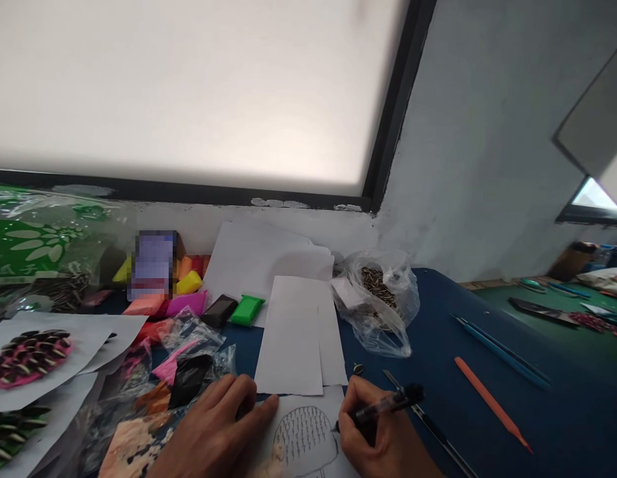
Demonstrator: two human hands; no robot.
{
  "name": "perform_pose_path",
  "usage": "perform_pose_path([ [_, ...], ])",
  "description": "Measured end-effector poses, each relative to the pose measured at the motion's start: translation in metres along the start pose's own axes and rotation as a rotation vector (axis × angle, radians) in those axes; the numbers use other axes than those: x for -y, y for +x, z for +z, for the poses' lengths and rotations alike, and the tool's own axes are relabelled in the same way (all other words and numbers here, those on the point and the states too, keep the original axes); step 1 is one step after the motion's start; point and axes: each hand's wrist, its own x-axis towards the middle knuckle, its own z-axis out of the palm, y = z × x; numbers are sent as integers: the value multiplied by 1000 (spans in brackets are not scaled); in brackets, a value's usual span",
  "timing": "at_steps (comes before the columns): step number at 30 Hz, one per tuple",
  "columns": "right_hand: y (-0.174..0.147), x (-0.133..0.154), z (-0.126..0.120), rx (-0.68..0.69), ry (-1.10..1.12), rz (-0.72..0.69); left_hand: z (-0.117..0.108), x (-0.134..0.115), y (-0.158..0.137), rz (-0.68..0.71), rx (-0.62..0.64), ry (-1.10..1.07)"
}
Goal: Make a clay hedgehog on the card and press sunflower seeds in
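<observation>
Right hand [375, 431]: grip clamped on pen [390, 403]; tip at right outline of drawing [307, 431]; a jolt could streak ink
Left hand [213, 428]: grip apart, thumb at paper [332, 402]; light pressure could let it skid
Paper: toward near edge of table [428, 299]; peach lump [275, 459] beside drawing could smudge it

One head-worn cam: above and behind the fingers [262, 415], near, facing forward and down; blue table [428, 318] around them, bright framed pane [198, 93] beyond.

The drawing paper [308, 438] looks matt, the pen [390, 402] glossy plastic.
</observation>
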Motion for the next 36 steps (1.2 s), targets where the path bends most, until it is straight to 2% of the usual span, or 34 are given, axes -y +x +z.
perform_pose_path([
  [12, 2, -3, 2, 55, 20, 44, -2, -2, 3, -9, -25, 10],
  [18, 2, -2, 2, 33, 2, 50, -1, -3, 3, 0, -9, 30],
  [36, 2, -6, 2, 44, -4, -18, -1, -3, 2, -12, -36, -14],
])
